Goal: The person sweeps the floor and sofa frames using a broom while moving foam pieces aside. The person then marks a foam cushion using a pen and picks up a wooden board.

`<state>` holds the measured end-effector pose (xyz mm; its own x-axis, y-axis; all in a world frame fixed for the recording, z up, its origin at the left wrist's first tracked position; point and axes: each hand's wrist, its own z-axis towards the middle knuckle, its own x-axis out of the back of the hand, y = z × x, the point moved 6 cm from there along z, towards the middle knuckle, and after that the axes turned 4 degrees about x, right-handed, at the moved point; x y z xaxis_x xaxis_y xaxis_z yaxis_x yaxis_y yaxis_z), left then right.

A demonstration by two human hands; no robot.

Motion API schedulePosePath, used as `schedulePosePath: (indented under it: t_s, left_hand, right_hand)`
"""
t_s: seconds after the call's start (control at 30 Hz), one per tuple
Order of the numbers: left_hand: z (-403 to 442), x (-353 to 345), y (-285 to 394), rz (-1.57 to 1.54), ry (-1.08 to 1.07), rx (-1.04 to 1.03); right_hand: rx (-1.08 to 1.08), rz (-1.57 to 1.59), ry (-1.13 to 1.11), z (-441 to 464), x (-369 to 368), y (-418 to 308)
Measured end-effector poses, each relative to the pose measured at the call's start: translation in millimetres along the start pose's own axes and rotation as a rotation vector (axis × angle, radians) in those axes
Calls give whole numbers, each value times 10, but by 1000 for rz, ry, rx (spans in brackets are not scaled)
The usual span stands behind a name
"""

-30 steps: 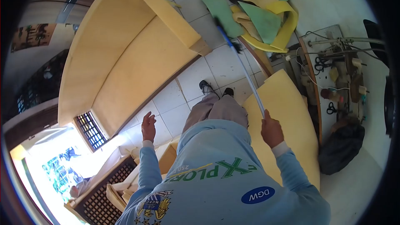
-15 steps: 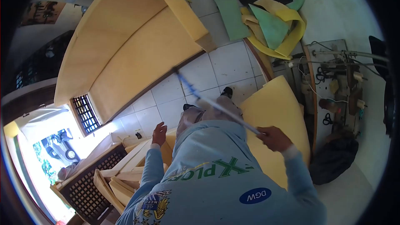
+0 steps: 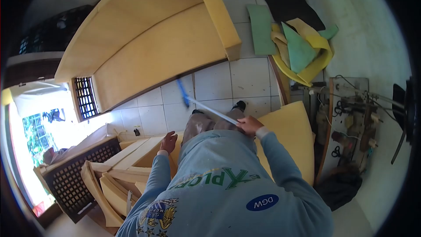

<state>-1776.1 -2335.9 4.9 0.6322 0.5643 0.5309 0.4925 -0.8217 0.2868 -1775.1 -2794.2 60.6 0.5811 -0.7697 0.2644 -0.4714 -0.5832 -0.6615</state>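
A long-handled broom (image 3: 213, 111) slants over the tiled floor, its blue head lying near the lower edge of the padded sofa frame (image 3: 162, 39). Its handle end is in my right hand (image 3: 250, 126), with the fingers wrapped round it in front of my thighs. To the left of my legs, my left hand (image 3: 168, 142) hangs in the air with its fingers apart, holding nothing. The bristles look dark and partly blurred.
Green, yellow and black foam pieces (image 3: 302, 46) lie on the floor at upper right. A yellow foam sheet (image 3: 287, 138) is beside my right arm. A sewing machine table (image 3: 326, 149) stands at the right; wooden furniture frames (image 3: 116, 166) are at lower left.
The broom head has swung from the green foam on the right towards the sofa frame on the left. My right hand has moved left with the handle, and the view has turned.
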Motion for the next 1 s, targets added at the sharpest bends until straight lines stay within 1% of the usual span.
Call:
schedulePosePath:
  t_s: [0.07,0.13,0.17,0.2,0.23,0.27,0.33,0.37,0.43,0.47,0.5,0.57,0.6,0.63,0.67,0.7,0.77,0.8,0.83,0.87,0.9,0.93,1.0]
  left_hand:
    - [-33,116,189,-63,-1,-3]
    - [58,202,278,-87,-27,-8]
    - [159,234,238,-62,-24,-39]
    - [335,257,202,-35,-33,-81]
    - [508,282,143,-9,-41,-125]
    - [630,284,81,102,-107,-192]
    - [853,332,21,343,-243,-361]
    - [915,353,-30,297,-284,-313]
    - [983,471,59,219,-366,-220]
    - [1025,530,221,216,-400,-274]
    - [1118,530,305,265,-413,-279]
    - [1397,603,428,362,-403,-294]
    - [1598,533,372,255,-398,-288]
    - [1955,506,393,392,-315,-397]
    - [2228,553,557,549,-344,-575]
    - [2939,536,306,1121,-304,-1205]
    - [3397,1348,1018,696,-254,-813]
    - [3556,1757,1331,290,-263,-513]
    - [3511,2082,1727,108,-140,-508]
    - [3601,2267,1928,8,-114,-502]
    - [3669,2439,2094,-91,-88,-496]
    - [3574,2533,2291,-88,-70,-445]
    - [3352,2682,2663,-96,-28,-350]
  right_hand:
    - [-332,174,-155,-592,306,-653]
    - [45,-101,23,-758,364,-724]
    - [40,-101,5,-770,420,-718]
    - [23,-99,-2,-836,576,-865]
    - [-55,-74,27,-949,770,-967]
    - [-134,-49,56,-1089,929,-1042]
    - [-148,-115,209,-1406,1031,-1121]
    - [-158,-150,284,-1564,1053,-1201]
    - [-510,62,338,-1796,1131,-1364]
    - [-681,180,365,-1919,1127,-1380]
    - [-718,294,453,-1989,1025,-1259]
    - [-748,519,633,-1822,610,-705]
    - [-733,595,753,-1645,527,-457]
    - [-729,692,869,-1473,375,-221]
    - [-730,816,909,-1304,200,-13]
    - [-729,939,951,-1110,13,101]
    - [-733,1179,1009,-590,-334,101]
    - [-749,1018,1028,-282,-708,397]
    - [-732,1055,1031,-211,-844,211]
    - [-716,1091,1033,-142,-968,6]
    - [-722,1375,1031,-173,-1177,-232]
    - [-794,1697,957,-305,-1293,-632]
    - [-795,1789,883,-485,-1601,-1055]
